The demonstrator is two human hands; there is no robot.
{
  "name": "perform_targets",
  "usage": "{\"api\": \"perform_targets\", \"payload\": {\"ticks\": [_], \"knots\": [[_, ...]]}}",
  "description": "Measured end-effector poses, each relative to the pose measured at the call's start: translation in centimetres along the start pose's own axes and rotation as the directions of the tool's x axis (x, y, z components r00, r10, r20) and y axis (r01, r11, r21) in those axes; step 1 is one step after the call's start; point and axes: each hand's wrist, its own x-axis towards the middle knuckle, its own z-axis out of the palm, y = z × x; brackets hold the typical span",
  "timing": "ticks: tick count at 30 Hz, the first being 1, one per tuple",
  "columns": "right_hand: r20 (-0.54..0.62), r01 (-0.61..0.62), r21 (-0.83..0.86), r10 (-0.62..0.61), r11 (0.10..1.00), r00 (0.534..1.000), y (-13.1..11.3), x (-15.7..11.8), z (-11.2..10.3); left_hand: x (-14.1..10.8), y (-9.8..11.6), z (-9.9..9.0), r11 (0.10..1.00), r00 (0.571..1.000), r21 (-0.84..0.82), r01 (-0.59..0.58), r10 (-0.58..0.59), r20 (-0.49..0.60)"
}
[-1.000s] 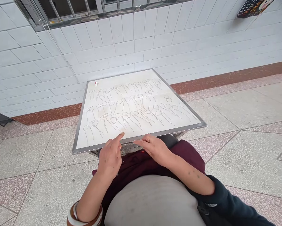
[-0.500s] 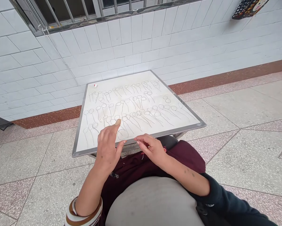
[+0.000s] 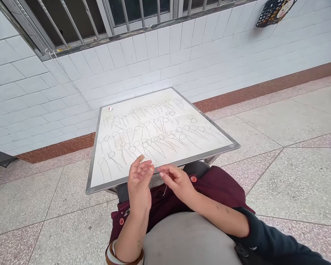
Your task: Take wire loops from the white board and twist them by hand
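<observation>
My right hand (image 3: 178, 181) is closed in a pinch just off the table's near edge. A thin pale wire or thread (image 3: 165, 190) hangs down from its fingertips. Close beside it, my left hand (image 3: 140, 184) is turned with the palm inward, its thumb brought against a finger. What that pinch holds is too fine to make out. A tan covering (image 3: 141, 158) wraps the tip of one left finger. Beyond both hands, rows of thin wire loops with long tails (image 3: 145, 144) lie on the white tabletop (image 3: 143, 97).
A metal rim (image 3: 165, 169) edges the table, which stands by a white tiled wall (image 3: 112, 81) under a barred window (image 3: 126, 14). A small red-and-white item (image 3: 110, 109) lies at the far left corner. A patterned bag (image 3: 274, 13) hangs at upper right.
My left hand has turned from back-up to palm inward and come right, next to my right hand, its fingers closing. The right hand stays pinched. The view has shifted slightly.
</observation>
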Motion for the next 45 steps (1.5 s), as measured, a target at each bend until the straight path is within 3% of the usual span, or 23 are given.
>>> {"api": "perform_targets", "payload": {"ticks": [4, 8, 13, 21, 27, 32, 38, 40, 42, 45], "knots": [[0.050, 0.059, -0.044, -0.057, 0.997, 0.997, 0.2, -0.5, -0.1, -0.1, 0.0, -0.1, 0.997, 0.998, 0.060, -0.056, 0.058, -0.031], [0.087, 0.016, -0.022, -0.014, 1.000, 0.996, -0.4, -0.3, -0.6, -0.8, 0.1, -0.3, 0.981, 0.994, 0.159, -0.108, 0.109, 0.002], [0.089, -0.117, 0.128, 0.106, 0.985, 0.990, -1.7, 0.8, -1.5, -1.9, 0.5, 0.0, 0.959, 0.991, 0.275, -0.066, 0.030, 0.132], [0.117, -0.160, 0.231, 0.136, 0.960, 0.984, -2.0, 1.0, -2.1, -2.4, 0.1, 0.4, 0.928, 0.981, 0.370, -0.050, -0.023, 0.190], [0.073, -0.141, 0.224, 0.128, 0.964, 0.989, -2.1, 1.1, -2.1, -2.4, -0.7, 0.5, 0.968, 0.989, 0.249, -0.018, -0.020, 0.149], [0.038, -0.142, 0.228, 0.137, 0.963, 0.990, -1.8, 1.1, -1.9, -2.3, -1.3, 0.4, 0.991, 0.988, 0.096, 0.092, -0.103, 0.116], [0.036, -0.154, 0.149, 0.150, 0.977, 0.988, -0.8, 1.1, -1.7, -2.1, -1.8, 0.4, 0.992, 0.991, 0.059, 0.108, -0.112, 0.078], [0.048, -0.087, 0.030, 0.086, 0.996, 0.995, -0.6, 1.3, -2.1, -1.9, -1.7, 0.2, 0.992, 0.991, 0.087, 0.095, -0.103, 0.084], [0.110, 0.088, -0.115, -0.075, 0.989, 0.991, -0.6, 1.8, -2.7, -1.8, -1.6, 0.1, 0.985, 0.985, 0.137, 0.108, -0.124, 0.116], [0.343, 0.398, -0.247, -0.305, 0.883, 0.888, -1.0, 3.0, -4.1, -1.8, -1.3, -0.1, 0.964, 0.973, 0.231, 0.130, -0.169, 0.155]]}}
